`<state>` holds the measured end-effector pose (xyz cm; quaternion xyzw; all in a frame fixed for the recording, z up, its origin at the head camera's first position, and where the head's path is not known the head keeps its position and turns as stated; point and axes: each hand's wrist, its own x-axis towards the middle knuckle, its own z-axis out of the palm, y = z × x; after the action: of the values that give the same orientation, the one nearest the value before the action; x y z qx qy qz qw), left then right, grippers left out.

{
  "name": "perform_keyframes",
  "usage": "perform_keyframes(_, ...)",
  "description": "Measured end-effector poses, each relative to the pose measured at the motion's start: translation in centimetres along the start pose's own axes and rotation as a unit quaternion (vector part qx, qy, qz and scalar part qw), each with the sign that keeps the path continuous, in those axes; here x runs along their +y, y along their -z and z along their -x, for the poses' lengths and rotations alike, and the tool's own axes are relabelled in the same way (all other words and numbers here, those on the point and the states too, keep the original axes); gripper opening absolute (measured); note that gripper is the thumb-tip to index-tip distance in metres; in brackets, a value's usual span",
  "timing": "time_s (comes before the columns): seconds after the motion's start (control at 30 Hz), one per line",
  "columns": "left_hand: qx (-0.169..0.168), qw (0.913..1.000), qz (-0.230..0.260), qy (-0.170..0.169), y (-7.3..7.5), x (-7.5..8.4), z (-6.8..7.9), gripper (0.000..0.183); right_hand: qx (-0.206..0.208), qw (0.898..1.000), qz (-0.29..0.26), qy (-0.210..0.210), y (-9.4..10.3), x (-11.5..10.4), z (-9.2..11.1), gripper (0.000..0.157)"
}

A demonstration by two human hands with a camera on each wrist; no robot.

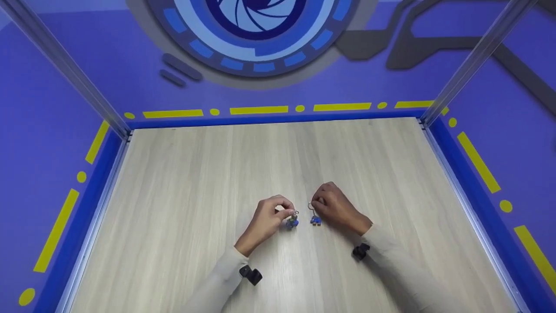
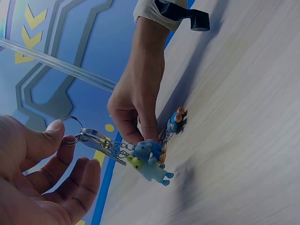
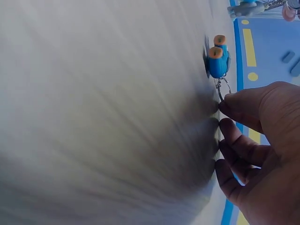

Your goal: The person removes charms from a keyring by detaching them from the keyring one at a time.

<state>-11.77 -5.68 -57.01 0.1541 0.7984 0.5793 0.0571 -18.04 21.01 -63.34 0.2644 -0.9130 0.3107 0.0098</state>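
My left hand (image 1: 266, 218) pinches a metal key ring between thumb and index finger, raised over the tabletop. In the left wrist view, several rings and chains hang from this grip with a blue elephant figure (image 2: 142, 151) and a pale green figure (image 2: 153, 171). Just to the right, my right hand (image 1: 338, 207) is low at the table, thumb and index finger pinching the ring end of a second keychain (image 1: 316, 221). Its blue figure with orange feet (image 3: 217, 64) lies on the wood, and the remaining fingertips rest close to the surface.
Both hands work over a light wood-grain table (image 1: 195, 169). Blue printed panels (image 1: 278, 98) with yellow dashes stand along its back and sides. Metal posts (image 1: 93, 98) rise at the back corners. A black wrist mount (image 1: 251, 274) sits on each sleeve.
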Motion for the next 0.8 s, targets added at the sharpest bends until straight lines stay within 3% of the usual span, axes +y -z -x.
perform_keyframes(0.5, -0.004, 1.0, -0.005, 0.001, 0.1, 0.5, 0.3, 0.012, 0.009, 1.0, 0.009, -0.016, 0.0, -0.3, 0.2, 0.006)
perform_keyframes(0.8, -0.002, 0.9999, -0.005, -0.01, -0.1, 0.5, 0.5, 0.01, 0.0, 1.0, -0.008, -0.012, 0.5, -1.1, 1.3, 0.004)
